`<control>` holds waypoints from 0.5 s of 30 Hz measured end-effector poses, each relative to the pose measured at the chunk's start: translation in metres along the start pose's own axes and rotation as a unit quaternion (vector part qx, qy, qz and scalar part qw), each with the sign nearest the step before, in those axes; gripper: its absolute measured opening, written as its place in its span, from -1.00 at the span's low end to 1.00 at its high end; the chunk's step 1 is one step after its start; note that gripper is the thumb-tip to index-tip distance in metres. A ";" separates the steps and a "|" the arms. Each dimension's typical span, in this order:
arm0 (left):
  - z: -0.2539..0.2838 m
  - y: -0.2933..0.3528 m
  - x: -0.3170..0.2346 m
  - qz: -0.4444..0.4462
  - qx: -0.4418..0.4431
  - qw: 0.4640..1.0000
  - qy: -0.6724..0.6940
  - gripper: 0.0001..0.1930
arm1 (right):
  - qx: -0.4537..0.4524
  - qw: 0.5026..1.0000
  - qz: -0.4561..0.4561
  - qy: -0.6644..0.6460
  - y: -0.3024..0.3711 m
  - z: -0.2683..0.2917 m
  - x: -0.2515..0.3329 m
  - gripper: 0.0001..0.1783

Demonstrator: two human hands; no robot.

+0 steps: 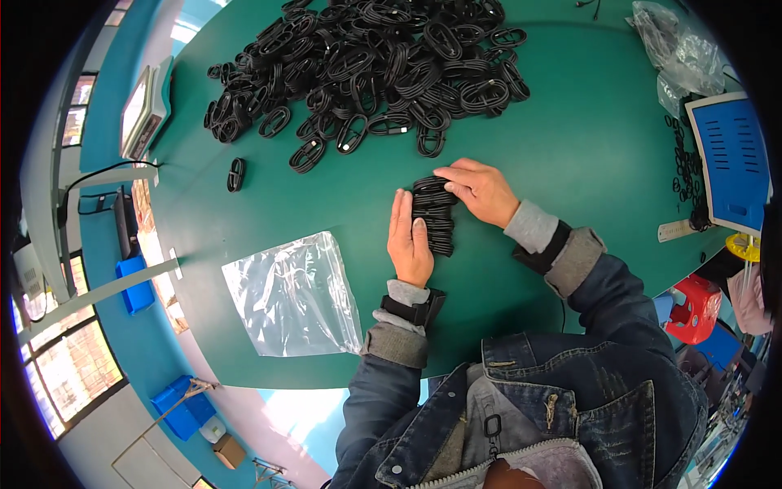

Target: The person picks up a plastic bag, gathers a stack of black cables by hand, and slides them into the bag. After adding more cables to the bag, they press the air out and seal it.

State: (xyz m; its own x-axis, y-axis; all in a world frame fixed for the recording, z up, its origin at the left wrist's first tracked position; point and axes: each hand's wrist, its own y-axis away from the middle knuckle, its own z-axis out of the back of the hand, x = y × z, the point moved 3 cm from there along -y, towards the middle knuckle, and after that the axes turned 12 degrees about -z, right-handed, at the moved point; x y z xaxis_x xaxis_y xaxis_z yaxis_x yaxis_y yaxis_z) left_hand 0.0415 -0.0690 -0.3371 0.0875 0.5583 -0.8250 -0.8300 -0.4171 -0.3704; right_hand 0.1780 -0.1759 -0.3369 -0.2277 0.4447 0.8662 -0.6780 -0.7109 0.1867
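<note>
A row of black coiled cables (pixel 437 222) lies packed side by side on the green table, between my two hands. My left hand (pixel 411 246) rests along its left side with fingers stretched straight, the thumb lying against the coils. At the far end of the row, my right hand (pixel 487 194) has its thumb and fingertips closed around the end coil. To the left of my left hand lies a flat clear plastic bag (pixel 295 297). One loose coiled cable (pixel 236 175) sits apart, farther left.
A big heap of black coiled cables (pixel 366 69) covers the far part of the green table (pixel 570 147). At the right are a blue-and-white box (pixel 729 159), small black rings (pixel 688 171) and crumpled clear plastic (pixel 680 53). A red stool (pixel 696 310) stands beyond the right edge.
</note>
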 end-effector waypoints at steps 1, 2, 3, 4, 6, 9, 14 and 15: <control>-0.001 0.001 0.001 0.001 -0.001 1.000 -0.003 -0.57 | -0.003 1.000 -0.002 0.000 0.004 -0.003 -0.001 -0.72; -0.001 0.002 0.002 0.001 -0.002 1.000 -0.007 -0.57 | -0.014 0.999 0.021 -0.020 0.009 -0.006 0.002 -0.72; 0.000 0.002 0.002 0.001 -0.003 1.000 -0.011 -0.57 | -0.025 0.998 0.044 -0.041 0.011 -0.011 0.006 -0.71; 0.000 0.002 0.002 0.000 0.001 1.000 -0.011 -0.57 | -0.036 0.995 0.068 -0.062 0.012 -0.016 0.008 -0.71; -0.002 0.002 0.000 0.003 0.004 1.000 -0.013 -0.55 | -0.060 0.994 0.069 -0.057 0.010 -0.027 0.009 -0.70; -0.008 0.004 -0.003 0.004 0.003 1.000 -0.021 -0.54 | -0.104 0.991 0.071 -0.048 0.008 -0.038 0.008 -0.68; -0.004 0.003 0.005 0.066 -0.033 0.993 0.090 -0.52 | -0.101 0.993 0.056 0.004 0.004 -0.039 0.004 -0.71; -0.004 0.002 0.009 0.096 -0.045 0.982 0.155 -0.52 | -0.089 0.994 0.044 0.045 0.005 -0.036 0.002 -0.69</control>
State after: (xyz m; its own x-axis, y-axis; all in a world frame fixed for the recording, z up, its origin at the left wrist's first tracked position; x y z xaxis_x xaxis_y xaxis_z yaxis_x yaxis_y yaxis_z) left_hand 0.0430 -0.0672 -0.3467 0.1087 0.2245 -0.9684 -0.7969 -0.5627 -0.2200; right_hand 0.1490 -0.1590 -0.3514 -0.3489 0.4377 0.8287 -0.7631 -0.6460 0.0199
